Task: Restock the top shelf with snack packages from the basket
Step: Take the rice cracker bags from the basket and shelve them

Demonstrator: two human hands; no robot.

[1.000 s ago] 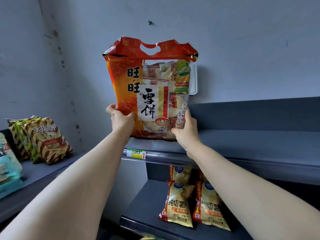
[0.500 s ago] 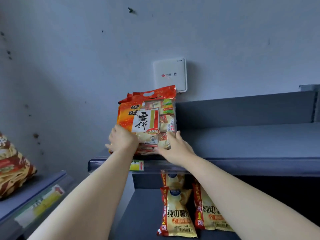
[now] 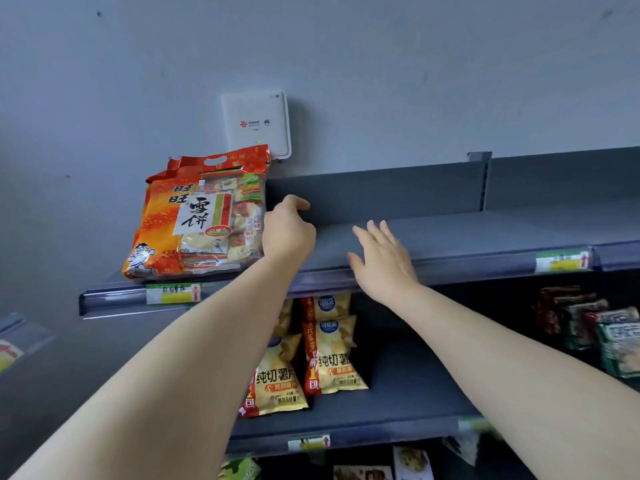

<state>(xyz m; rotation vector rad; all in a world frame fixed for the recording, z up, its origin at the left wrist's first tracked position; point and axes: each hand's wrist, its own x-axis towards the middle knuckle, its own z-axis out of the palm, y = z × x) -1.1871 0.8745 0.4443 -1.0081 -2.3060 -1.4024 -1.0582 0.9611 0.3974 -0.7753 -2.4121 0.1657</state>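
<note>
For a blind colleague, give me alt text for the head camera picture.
An orange rice cracker bag stands at the left end of the grey top shelf, both bare hands open beside it: left hand nearest, right hand further right. Yellow chip bags sit below.

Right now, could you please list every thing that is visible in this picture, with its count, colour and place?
large orange rice cracker bag: one, orange and red with a white label, left end of the top shelf, leaning back.
grey metal top shelf: one, dark grey, bare to the right of the bag.
white wall box: one, white, on the wall behind the bag.
yellow potato chip bags: at least three, yellow and red, middle shelf below.
dark snack packs: several, dark red and green, middle shelf at right, blurred.
price tags: several, green and yellow, on shelf edges.
left hand: beside the bag's right edge, fingers curled.
right hand: open, above the top shelf's front edge, holding nothing.
</note>
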